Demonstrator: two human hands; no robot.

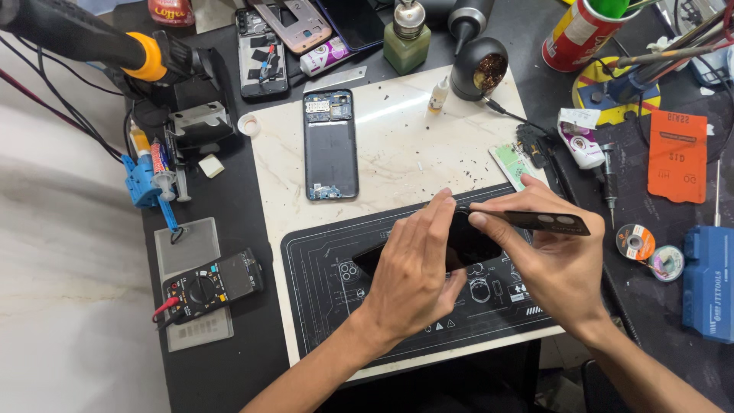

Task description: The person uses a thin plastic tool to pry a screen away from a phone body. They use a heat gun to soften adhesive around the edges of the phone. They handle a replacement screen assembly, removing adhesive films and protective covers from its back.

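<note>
Both hands over the black repair mat (329, 298) at the near edge of the surface.

Left hand (417, 268): palm down, fingers laid flat across a dark phone (470, 246) lying on the mat, pressing on it. Not curled around it; whether any finger hooks the edge cannot be told.

Right hand (554, 260): grip closed, thumb and forefinger pinching a thin black back panel (547, 222) with camera cut-outs. Panel is held edge-on, just above the phone, its near end at the phone's upper edge.

Around them: an opened phone chassis (330, 145) lies face up on the pale marble slab (428, 145), well apart from the hands. A black multimeter (212, 287) sits left of the mat. Solder wick spools (636, 242) lie to the right, beside a blue tool case (709, 283). A small glue bottle (438, 95) stands upright near the slab's far edge.
</note>
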